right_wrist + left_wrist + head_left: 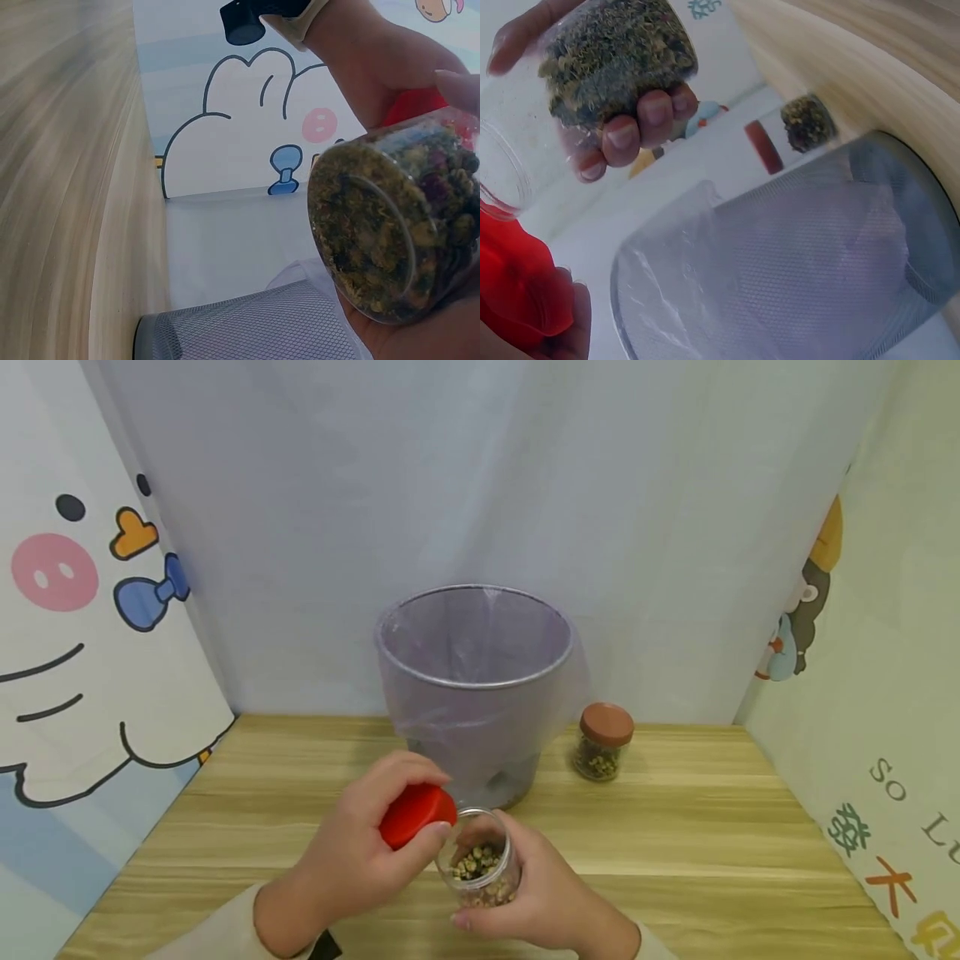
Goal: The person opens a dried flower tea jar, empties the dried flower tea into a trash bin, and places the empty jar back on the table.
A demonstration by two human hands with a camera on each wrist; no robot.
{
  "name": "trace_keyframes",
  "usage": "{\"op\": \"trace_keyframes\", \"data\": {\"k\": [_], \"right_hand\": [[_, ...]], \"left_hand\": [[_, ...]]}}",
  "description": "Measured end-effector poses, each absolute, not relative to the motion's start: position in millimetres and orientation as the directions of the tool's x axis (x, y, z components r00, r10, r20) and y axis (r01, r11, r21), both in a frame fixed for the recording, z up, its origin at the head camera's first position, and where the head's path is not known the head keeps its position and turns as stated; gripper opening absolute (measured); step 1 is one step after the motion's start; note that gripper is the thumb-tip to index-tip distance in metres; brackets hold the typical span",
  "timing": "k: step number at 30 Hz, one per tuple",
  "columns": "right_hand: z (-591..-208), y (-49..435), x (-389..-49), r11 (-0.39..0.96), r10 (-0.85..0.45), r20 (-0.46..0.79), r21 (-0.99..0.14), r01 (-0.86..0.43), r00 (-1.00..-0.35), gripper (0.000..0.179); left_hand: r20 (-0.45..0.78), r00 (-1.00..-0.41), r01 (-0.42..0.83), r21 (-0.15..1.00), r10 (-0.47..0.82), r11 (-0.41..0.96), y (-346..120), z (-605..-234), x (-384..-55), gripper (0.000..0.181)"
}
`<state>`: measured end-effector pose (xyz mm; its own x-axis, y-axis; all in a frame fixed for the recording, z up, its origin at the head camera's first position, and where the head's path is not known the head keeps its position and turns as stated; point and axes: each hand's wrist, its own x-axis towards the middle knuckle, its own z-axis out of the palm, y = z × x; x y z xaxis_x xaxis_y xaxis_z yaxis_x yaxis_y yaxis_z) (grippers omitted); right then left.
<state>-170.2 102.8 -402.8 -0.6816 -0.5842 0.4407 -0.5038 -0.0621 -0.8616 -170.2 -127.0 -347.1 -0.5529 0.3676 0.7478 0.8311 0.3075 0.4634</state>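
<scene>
In the head view, my left hand (363,847) grips a red lid (416,814), tilted beside the mouth of a clear jar. That lidless jar (480,881) leans slightly, and my right hand (551,885) wraps round it from the right. Dried flower buds and leaves (622,67) fill part of the jar, as the left wrist view shows. The red lid (521,274) there sits close to the rim, apart from it or barely touching; I cannot tell. From the right wrist, the jar's base (367,232) faces the camera, and the red lid (412,105) is partly hidden behind the jar.
A grey mesh bin (480,777) lined with a thin translucent bag (480,710) stands just beyond both hands. To its right is a smaller jar (598,760) with a brown lid (607,724). A pale curtain (300,527) and printed side panels enclose the wooden table (675,827).
</scene>
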Motion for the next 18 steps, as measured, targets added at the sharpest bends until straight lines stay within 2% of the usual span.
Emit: {"op": "trace_keyframes", "data": {"k": [6,13,18], "right_hand": [[-401.7,104.4,-168.0,-0.035,-0.581,0.376,-0.898,-0.439,-0.722,0.053],[-401.0,104.2,-167.9,-0.053,-0.586,0.376,-0.902,-0.429,-0.718,0.053],[-398.9,104.5,-167.0,-0.052,-0.581,0.363,-0.91,-0.412,-0.728,0.055]], "left_hand": [[0.727,-0.576,0.807,0.436,0.373,0.397,-138.8,-347.8,-180.8,0.037],[0.656,-0.654,0.732,0.42,0.378,0.537,-153.2,-364.3,-209.3,0.028],[0.601,-0.692,0.681,0.361,0.399,0.637,-167.1,-378.9,-232.2,0.027]]}}
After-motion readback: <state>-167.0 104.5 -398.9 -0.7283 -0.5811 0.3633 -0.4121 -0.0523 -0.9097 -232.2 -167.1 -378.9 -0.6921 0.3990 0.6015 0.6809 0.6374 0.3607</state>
